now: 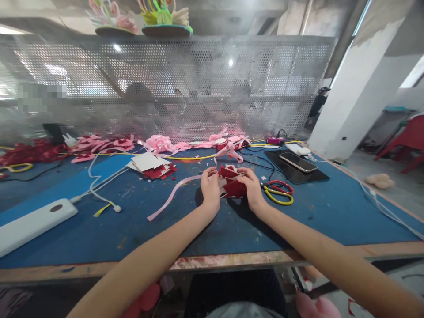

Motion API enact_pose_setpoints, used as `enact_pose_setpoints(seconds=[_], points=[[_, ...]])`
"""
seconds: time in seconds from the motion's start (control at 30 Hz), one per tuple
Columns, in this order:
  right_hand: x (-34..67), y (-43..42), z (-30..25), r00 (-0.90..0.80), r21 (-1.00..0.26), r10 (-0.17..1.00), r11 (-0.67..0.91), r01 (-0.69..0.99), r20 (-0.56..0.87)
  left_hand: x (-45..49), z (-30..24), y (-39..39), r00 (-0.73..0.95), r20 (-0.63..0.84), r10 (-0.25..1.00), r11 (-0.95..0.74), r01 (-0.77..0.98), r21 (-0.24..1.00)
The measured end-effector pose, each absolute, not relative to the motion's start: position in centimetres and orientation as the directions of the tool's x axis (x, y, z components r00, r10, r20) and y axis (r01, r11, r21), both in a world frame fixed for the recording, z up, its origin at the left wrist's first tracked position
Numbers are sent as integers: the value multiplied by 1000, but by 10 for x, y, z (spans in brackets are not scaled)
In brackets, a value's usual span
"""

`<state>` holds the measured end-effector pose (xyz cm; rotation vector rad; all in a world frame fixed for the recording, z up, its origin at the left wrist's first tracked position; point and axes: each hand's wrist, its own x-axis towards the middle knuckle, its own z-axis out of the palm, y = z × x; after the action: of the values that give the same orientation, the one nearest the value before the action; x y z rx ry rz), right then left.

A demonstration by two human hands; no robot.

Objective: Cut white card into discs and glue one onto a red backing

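Between my two hands, just above the blue table, are several red and white card pieces [233, 187]. My left hand [210, 186] grips their left side, fingers curled at the top edge. On the right side my right hand [251, 185] has its fingers closed over the same pieces. A pale pink ribbon [175, 192] trails left across the table from near my left hand. Scissors with red and yellow handles [280, 193] lie right beside my right hand. Further left sits a loose stack of white and red card pieces [150, 165].
A phone [298, 162] lies on a black tablet [291, 172] at the right. A white power strip [39, 225] and cables occupy the left. Pink ribbon flowers [159, 143] line the back, before a perforated metal screen [212, 88]. The table's front edge [232, 259] is close.
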<state>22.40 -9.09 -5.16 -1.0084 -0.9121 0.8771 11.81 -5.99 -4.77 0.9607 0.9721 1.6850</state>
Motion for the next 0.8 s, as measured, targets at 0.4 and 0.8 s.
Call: enact_pose_setpoints(seconds=[0.4, 0.8], points=[[202, -72, -53, 601, -965, 766, 261, 33, 228, 129, -53, -71, -193, 341, 920, -372, -155, 915], [198, -57, -51, 697, -990, 705, 63, 124, 132, 136, -52, -55, -291, 313, 904, -340, -48, 939]])
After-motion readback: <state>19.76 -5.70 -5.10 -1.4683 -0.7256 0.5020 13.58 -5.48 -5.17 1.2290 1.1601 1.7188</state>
